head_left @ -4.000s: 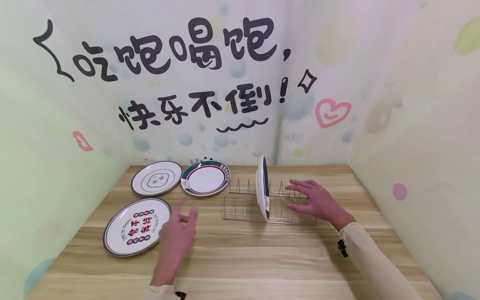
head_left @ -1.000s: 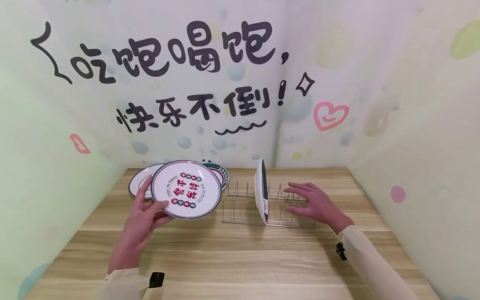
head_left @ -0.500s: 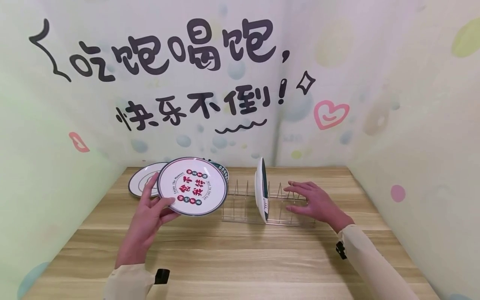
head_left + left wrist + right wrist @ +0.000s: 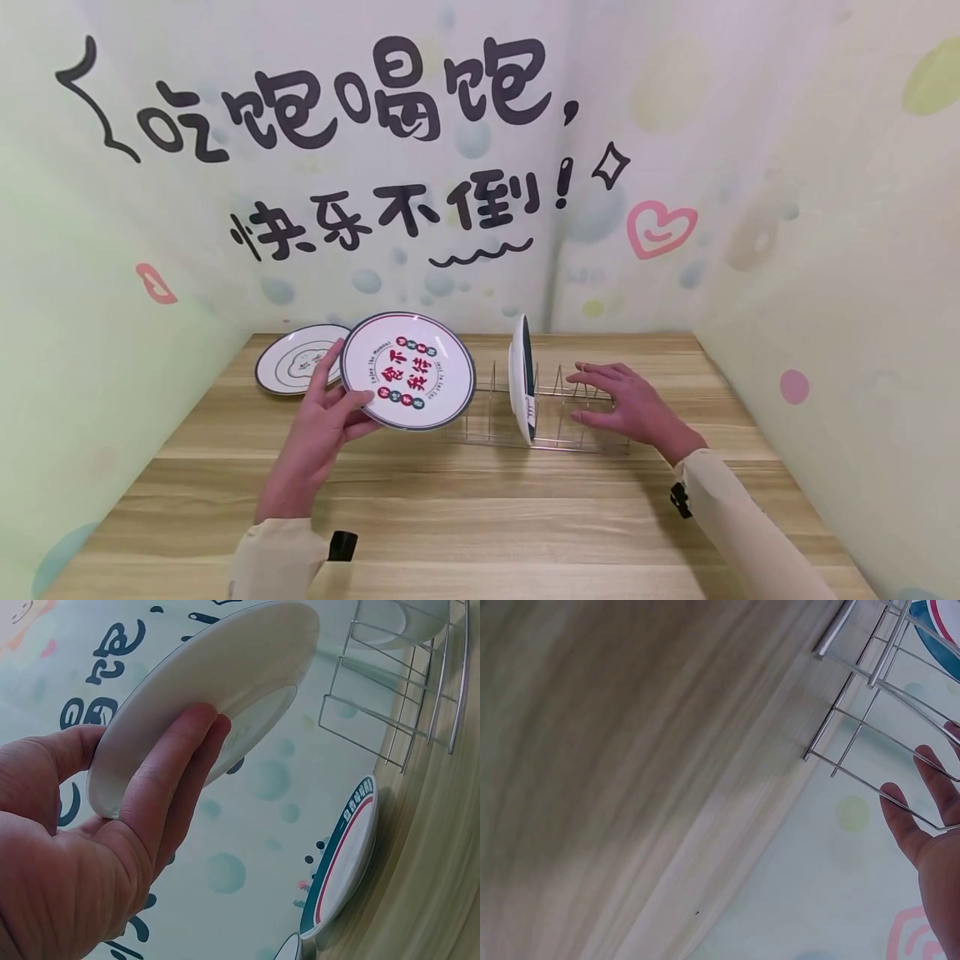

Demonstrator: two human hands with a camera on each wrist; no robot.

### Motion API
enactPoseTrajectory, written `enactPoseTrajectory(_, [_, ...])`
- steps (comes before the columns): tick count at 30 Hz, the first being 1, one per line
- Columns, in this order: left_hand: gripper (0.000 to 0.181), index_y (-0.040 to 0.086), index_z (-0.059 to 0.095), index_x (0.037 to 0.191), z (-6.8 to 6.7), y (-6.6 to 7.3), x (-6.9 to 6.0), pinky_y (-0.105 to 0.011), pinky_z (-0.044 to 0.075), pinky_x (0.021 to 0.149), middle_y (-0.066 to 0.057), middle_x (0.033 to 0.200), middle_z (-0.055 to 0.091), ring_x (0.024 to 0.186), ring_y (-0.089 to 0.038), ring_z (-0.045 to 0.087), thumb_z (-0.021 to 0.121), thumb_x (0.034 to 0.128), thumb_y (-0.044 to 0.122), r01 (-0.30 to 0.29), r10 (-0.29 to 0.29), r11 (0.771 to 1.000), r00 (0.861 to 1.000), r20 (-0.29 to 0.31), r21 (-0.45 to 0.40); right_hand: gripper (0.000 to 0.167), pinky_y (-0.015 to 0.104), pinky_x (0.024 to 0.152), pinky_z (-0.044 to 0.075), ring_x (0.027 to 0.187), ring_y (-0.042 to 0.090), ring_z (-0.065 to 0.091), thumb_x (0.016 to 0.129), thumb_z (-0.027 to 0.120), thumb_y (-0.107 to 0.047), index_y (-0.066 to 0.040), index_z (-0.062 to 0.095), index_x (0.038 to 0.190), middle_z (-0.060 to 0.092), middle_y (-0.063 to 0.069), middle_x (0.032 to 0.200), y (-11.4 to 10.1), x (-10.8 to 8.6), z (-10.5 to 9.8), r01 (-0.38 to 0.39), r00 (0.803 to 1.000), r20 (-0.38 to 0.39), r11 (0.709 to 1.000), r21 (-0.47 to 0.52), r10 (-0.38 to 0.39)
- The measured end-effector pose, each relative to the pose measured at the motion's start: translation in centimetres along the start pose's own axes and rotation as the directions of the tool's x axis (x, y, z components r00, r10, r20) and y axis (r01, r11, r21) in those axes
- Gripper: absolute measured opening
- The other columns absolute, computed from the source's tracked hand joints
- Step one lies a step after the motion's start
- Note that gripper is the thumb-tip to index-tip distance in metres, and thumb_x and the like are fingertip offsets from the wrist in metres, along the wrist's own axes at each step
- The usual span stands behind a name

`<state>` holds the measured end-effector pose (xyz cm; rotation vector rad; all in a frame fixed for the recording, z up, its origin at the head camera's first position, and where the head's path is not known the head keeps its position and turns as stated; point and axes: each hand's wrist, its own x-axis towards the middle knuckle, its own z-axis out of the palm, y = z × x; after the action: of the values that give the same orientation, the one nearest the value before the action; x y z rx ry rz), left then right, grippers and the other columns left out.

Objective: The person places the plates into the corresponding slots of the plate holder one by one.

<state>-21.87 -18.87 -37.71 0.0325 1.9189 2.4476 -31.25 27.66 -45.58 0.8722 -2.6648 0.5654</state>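
Note:
My left hand [image 4: 315, 437] pinches the lower left rim of a white plate [image 4: 431, 400] with red lettering and a dark rim. It is raised above the table and tilted toward me; in the left wrist view, fingers press its underside [image 4: 172, 682]. To its right stands a wire dish rack [image 4: 577, 446], where a green-rimmed plate [image 4: 519, 383] sits upright near the middle. At the rack's right end, my right hand [image 4: 641, 412] touches the wires with thumb and fingers spread apart. The right wrist view shows its fingers [image 4: 906, 825] against the wire, the thumb hidden.
A white plate [image 4: 288, 367] with a thin dark rim lies at the back left of the wooden table [image 4: 465, 517]. Another green-rimmed plate [image 4: 351, 855] lies beside it, hidden in the head view. A printed wall [image 4: 360, 283] closes off the back.
My left hand took the red-lettered plate from the front left and lifted it. During the last second it moved right, toward the rack. The right hand and the upright plate stay put.

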Motion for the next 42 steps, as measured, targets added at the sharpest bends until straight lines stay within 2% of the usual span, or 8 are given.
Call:
enactPoseTrajectory(12, [0.091,0.043,0.016,0.165,1.0,0.0,0.6,-0.042,0.061,0.087,-0.027,0.153,0.042,0.092,-0.027,0.074,0.055,0.1008,-0.008,0.001,0.0,1.0,1.0,0.014,-0.012,0.062,0.066,0.106,0.043,0.134,0.037,0.05,0.088,0.077,-0.057,-0.027,0.066,0.14,0.053,0.003,0.154,0.0,0.0,-0.3,0.01,1.0,-0.006,1.0,-0.005,-0.01])
enactPoseTrajectory(24, [0.09,0.044,0.018,0.165,2.8,0.1,1.1,-0.043,0.062,0.086,-0.032,0.142,0.05,0.094,-0.031,0.072,0.059,0.1006,-0.004,0.002,-0.003,0.996,1.0,0.015,0.089,0.06,0.063,0.107,0.043,0.135,0.034,0.05,0.087,0.077,-0.058,-0.03,0.066,0.14,0.053,0.003,0.154,0.1,-0.2,-0.3,-0.02,1.0,0.011,1.0,0.003,0.02])
enactPoseTrajectory(35, [0.093,0.045,0.022,0.164,4.0,-0.2,1.5,-0.044,0.062,0.083,-0.031,0.137,0.051,0.09,-0.033,0.073,0.061,0.0978,-0.007,-0.009,0.007,0.994,1.0,0.024,0.108,0.061,0.064,0.104,0.045,0.132,0.036,0.052,0.087,0.077,-0.057,-0.027,0.066,0.139,0.054,0.005,0.153,0.0,-0.1,0.0,0.014,1.0,-0.014,1.0,0.005,-0.014])
enactPoseTrajectory(42, [0.094,0.047,0.026,0.162,5.1,-0.1,2.0,-0.046,0.062,0.082,-0.029,0.133,0.051,0.087,-0.035,0.073,0.063,0.0961,-0.008,-0.024,0.021,0.991,1.0,0.022,0.129,0.062,0.063,0.106,0.045,0.133,0.034,0.051,0.087,0.076,-0.06,-0.029,0.066,0.14,0.053,0.001,0.154,0.1,0.0,0.0,0.0,1.0,0.001,1.0,0.0,0.0])
